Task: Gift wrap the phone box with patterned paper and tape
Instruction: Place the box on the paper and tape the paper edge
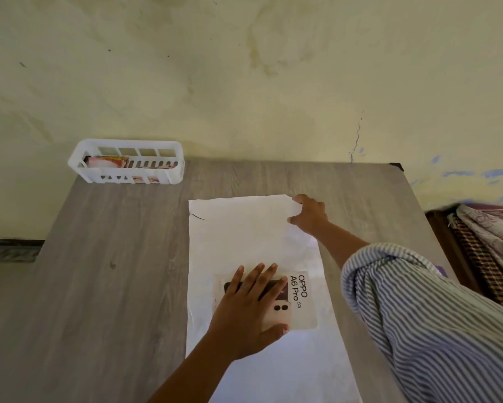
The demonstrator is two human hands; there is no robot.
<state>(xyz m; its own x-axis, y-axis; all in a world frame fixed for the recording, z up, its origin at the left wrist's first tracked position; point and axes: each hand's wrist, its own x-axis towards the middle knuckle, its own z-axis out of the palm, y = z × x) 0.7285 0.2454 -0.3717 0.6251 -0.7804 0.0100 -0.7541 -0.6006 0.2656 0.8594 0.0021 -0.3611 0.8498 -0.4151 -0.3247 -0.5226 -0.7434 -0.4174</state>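
Nearest, the left hand (pixel 254 308) presses flat on the Oppo phone box (pixel 276 301), which lies on the white-side-up wrapping paper (pixel 244 237). Farther off, the right hand (pixel 308 212) pinches the paper's far corner. Best to keep the box pinned while folding that edge squarely over.

My left hand (pixel 251 311) lies flat, fingers straight and spread, palm pressing down. My right arm, in a striped sleeve (pixel 418 312), reaches forward; my right hand (pixel 309 212) pinches with curled fingers and thumb at the far end.
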